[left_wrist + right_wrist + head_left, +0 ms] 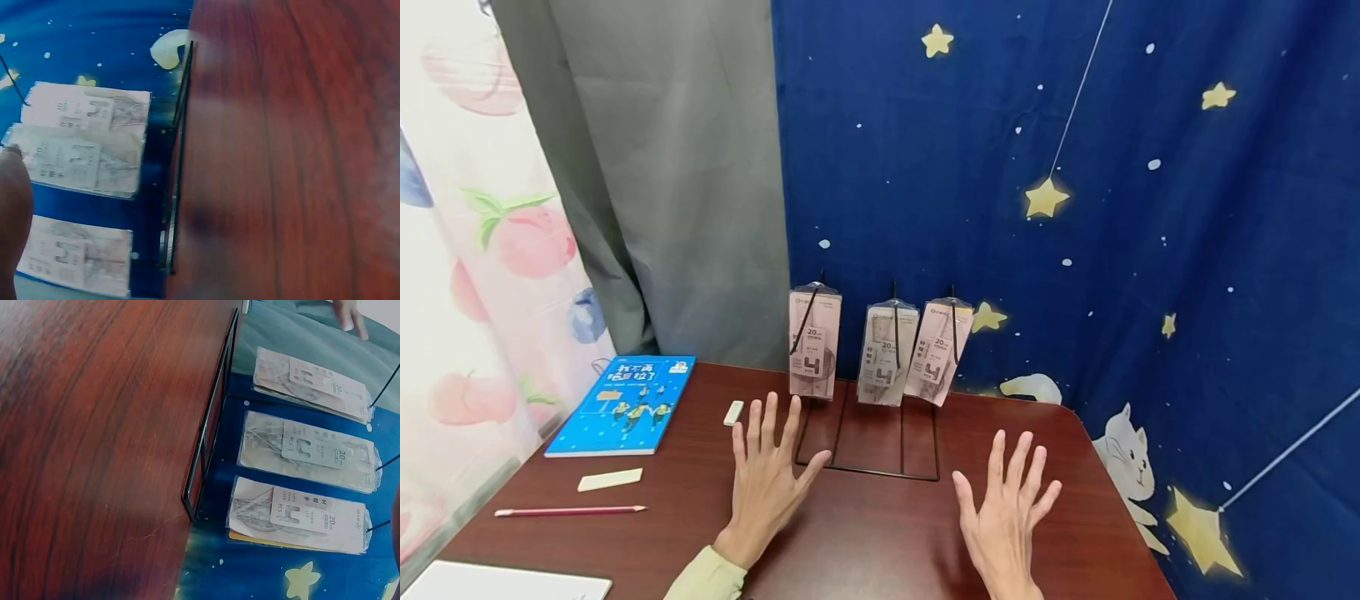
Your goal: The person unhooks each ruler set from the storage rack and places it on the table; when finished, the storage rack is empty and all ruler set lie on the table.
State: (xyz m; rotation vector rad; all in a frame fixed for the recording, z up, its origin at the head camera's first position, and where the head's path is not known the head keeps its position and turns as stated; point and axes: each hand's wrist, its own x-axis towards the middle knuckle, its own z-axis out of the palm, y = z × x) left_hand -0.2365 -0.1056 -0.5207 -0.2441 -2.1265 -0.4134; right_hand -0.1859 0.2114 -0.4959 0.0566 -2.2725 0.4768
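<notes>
Three flat packets in clear plastic hang side by side from the hooks of a black wire rack at the back of the table: a left packet, a middle packet and a right packet. The left hand hovers in front of the rack's left side, fingers spread and nothing held. To the right of the rack, the right hand is also spread with nothing in it. In the right wrist view all three packets show, with some left-hand fingertips at the top.
On the table's left lie a blue book, a cream strip, a pencil and a small white block. A white board sits at the front left corner. Curtains hang close behind the table.
</notes>
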